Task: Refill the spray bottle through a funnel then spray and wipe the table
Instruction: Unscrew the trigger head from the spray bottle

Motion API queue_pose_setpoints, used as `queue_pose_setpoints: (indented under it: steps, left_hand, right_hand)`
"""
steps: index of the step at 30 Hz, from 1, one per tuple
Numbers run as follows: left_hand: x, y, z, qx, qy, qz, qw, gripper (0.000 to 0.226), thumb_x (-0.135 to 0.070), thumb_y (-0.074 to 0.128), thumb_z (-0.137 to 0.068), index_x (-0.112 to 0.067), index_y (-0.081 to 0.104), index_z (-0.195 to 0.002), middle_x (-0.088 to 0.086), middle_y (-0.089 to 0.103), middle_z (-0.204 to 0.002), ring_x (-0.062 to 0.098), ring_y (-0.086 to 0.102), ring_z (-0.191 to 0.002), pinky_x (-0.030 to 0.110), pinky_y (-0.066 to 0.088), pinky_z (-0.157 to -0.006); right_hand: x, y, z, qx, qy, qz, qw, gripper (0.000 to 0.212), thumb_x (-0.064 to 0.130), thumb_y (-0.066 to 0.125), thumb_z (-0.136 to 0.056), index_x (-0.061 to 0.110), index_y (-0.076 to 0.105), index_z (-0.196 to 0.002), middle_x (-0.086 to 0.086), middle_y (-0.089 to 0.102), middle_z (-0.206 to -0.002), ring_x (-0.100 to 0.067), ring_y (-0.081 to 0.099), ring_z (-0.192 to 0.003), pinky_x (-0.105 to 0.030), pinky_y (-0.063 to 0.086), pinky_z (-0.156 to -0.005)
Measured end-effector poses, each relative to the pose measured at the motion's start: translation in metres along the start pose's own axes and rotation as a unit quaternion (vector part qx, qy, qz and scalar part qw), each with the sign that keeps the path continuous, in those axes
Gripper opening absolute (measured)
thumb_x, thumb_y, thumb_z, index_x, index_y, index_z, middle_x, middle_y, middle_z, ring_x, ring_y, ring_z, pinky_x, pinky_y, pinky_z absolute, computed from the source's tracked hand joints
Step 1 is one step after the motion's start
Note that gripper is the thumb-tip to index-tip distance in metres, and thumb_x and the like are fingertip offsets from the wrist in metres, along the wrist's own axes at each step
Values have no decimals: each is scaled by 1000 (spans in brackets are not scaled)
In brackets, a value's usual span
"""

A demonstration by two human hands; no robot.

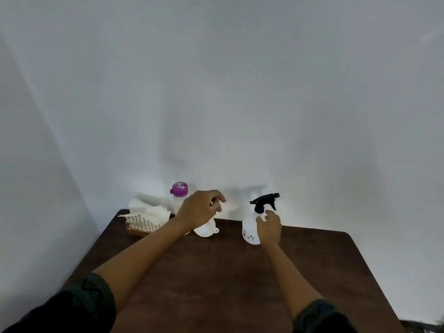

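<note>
Spray bottle (pixel 249 227) stands upright at centre right of the frame, on the far part of a dark brown table (pixel 216 284). It has a white body and a black trigger head pointing right.

We note the right hand (pixel 270 228) against its right flank, fingers spread and only slightly bent, thumb at the bottle's shoulder. The hand covers that side of the body.

Left hand (pixel 198 210) hovers left of centre, fingers loosely curled downward, nothing in them. It hides the upper part of a white funnel (pixel 205 230) resting on the table (mouth down, as far as we can tell) and the lower body of a purple-capped bottle (pixel 179 189) behind.

Further left is a wire basket (pixel 141 224) stuffed with white cloths (pixel 146 207), close to the grey wall (pixel 216 92).
</note>
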State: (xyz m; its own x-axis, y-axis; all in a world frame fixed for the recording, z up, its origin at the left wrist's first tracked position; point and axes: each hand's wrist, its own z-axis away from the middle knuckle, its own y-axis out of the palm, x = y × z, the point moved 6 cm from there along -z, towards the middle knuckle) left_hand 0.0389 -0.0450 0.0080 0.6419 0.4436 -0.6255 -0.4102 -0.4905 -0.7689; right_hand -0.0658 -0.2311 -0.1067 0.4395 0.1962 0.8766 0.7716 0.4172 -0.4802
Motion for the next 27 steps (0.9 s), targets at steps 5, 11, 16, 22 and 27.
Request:
queue_pose_setpoints:
  steps: [5, 11, 16, 22, 27]
  left_hand:
    - [10, 5, -12, 1, -17, 3, 1000, 23, -16, 44, -89, -27, 64, -92, -13, 68, -74, 10, 67, -71, 32, 52, -72]
    - [8, 13, -17, 21, 6, 7, 1000, 22, -17, 45, -87, -25, 65, -93, -12, 69, -76, 8, 67, -73, 35, 53, -74]
    - [9, 20, -14, 31, 7, 37, 999, 21, -17, 45, -90, -25, 64, -95, -12, 68, -79, 10, 66, -76, 37, 53, -77]
    - [21, 24, 12, 47, 17, 79, 996, 20, -18, 48, -90, -24, 65, -99, -11, 69, -88, 9, 64, -84, 34, 52, -83]
    - [41, 28, 58, 75, 37, 56, 995, 25, -18, 53, -89, -23, 61, -113, -7, 65, -109, 3, 58, -99, 28, 48, -91]
  right_hand:
    - [1, 18, -23, -3, 48, -4, 999, 52, 19, 62, -87, 9, 45, -136, -19, 44, -130, -37, 46, -121, -45, 44, -92]
    - [-8, 23, -41, -1, 81, -27, 996, 47, 19, 66, -85, 10, 52, -129, -20, 42, -126, -38, 55, -108, -46, 50, -87]
    - [-4, 13, -37, 22, 21, -46, 998, 39, 14, 70, -81, 4, 61, -118, -20, 53, -106, -30, 55, -86, -29, 44, -68]
    - [11, -2, 29, 81, -25, -122, 989, 19, 12, 71, -79, 4, 68, -96, -16, 55, -83, -23, 52, -77, -34, 42, -68]
    - [15, -7, 101, 144, -30, -144, 979, 26, 11, 74, -77, 11, 68, -103, -10, 66, -105, -21, 61, -98, -35, 53, -70]
